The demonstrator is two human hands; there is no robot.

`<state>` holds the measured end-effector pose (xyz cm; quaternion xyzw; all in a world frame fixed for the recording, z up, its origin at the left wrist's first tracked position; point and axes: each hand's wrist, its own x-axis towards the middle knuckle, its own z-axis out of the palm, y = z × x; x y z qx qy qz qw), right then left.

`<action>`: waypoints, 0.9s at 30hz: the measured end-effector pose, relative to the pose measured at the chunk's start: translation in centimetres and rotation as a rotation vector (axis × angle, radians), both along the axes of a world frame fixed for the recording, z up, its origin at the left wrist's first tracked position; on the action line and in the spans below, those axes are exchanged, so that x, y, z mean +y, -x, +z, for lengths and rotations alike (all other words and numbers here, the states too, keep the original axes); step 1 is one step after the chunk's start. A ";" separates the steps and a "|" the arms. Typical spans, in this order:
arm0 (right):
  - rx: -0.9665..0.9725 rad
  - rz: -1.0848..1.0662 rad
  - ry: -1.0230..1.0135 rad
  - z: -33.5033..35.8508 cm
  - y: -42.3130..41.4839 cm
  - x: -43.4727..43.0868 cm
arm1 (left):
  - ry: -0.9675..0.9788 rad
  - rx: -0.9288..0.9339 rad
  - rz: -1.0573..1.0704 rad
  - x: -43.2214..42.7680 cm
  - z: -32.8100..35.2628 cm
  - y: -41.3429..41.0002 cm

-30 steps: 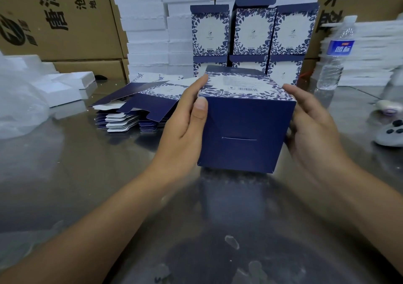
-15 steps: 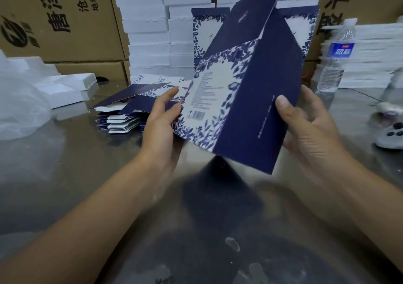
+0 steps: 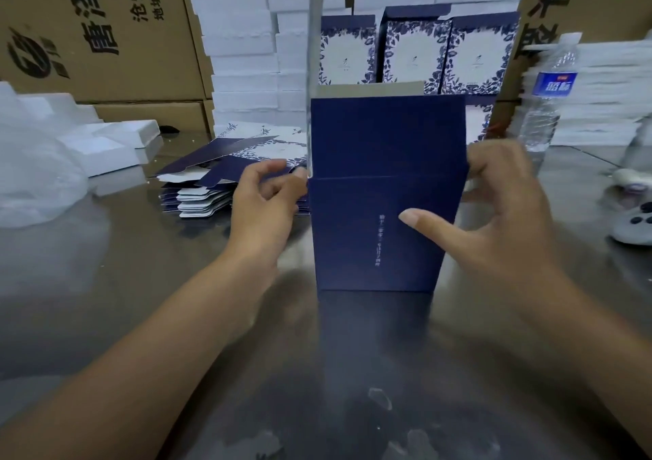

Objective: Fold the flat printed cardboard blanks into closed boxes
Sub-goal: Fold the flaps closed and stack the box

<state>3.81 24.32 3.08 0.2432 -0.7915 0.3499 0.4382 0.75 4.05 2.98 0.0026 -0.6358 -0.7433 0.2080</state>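
A dark blue box (image 3: 352,240) stands upright on the steel table (image 3: 141,283) right in front of me. Its top is open: a blue front flap rises above the fold line and a tall grey-white flap (image 3: 315,53) sticks up at the left. My right hand (image 3: 501,219) grips the box's right edge, thumb pressed on the front face and fingers behind. My left hand (image 3: 261,205) is at the left edge by the fold line, its curled fingers pinching the side there. A stack of flat printed blanks (image 3: 211,191) lies behind my left hand.
Finished floral boxes (image 3: 409,53) are stacked at the back, against white foam trays (image 3: 243,53). Brown cartons (image 3: 98,36) stand back left, above foam pieces and a plastic bag (image 3: 35,177). A water bottle (image 3: 547,106) and a grey controller (image 3: 635,226) sit at the right.
The box lay on its side with its closed bottom towards me, was tipped up in the air, and now stands upright on the table, open top up. Both hands shifted to its side edges.
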 end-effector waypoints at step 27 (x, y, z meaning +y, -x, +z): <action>0.709 -0.240 -0.446 0.5 -0.1 -0.5 | 0.625 0.774 0.018 2.4 0.7 -4.1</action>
